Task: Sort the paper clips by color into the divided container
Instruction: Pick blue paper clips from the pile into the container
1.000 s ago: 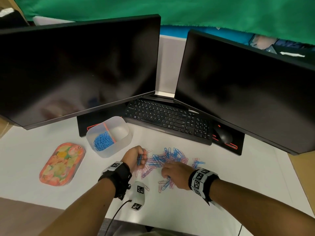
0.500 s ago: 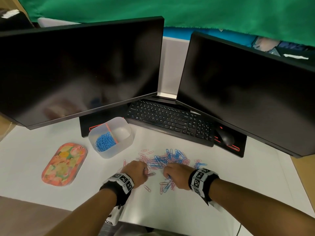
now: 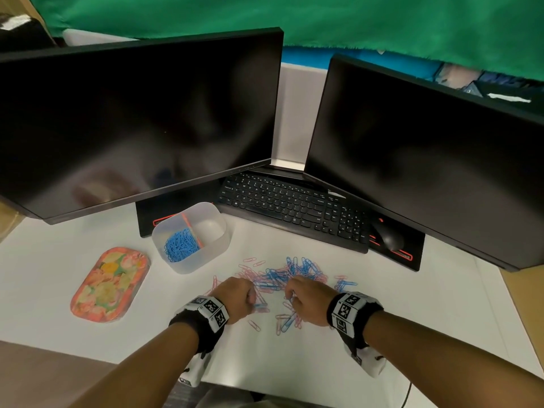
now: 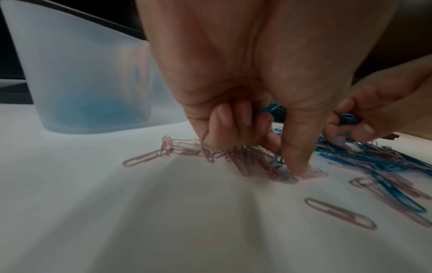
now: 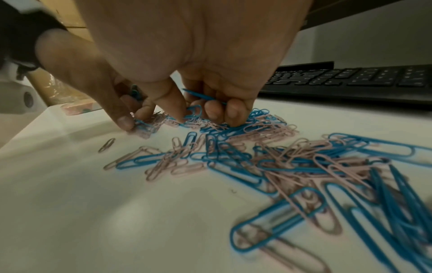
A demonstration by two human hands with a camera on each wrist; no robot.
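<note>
In the head view, the backs of the left hand (image 3: 235,298) and right hand (image 3: 307,301) hide their fingertips. The monitors cover the far ends of the keyboard (image 3: 294,206). In the right wrist view, the nearest paper clips (image 5: 327,212) are blurred.

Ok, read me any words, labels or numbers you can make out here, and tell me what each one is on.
No text reads clearly.
Keyboard: key legends too small to read.
Wristbands on the left hand and right hand: square black-and-white code markers, no letters.
Floral tray: pattern only.
</note>
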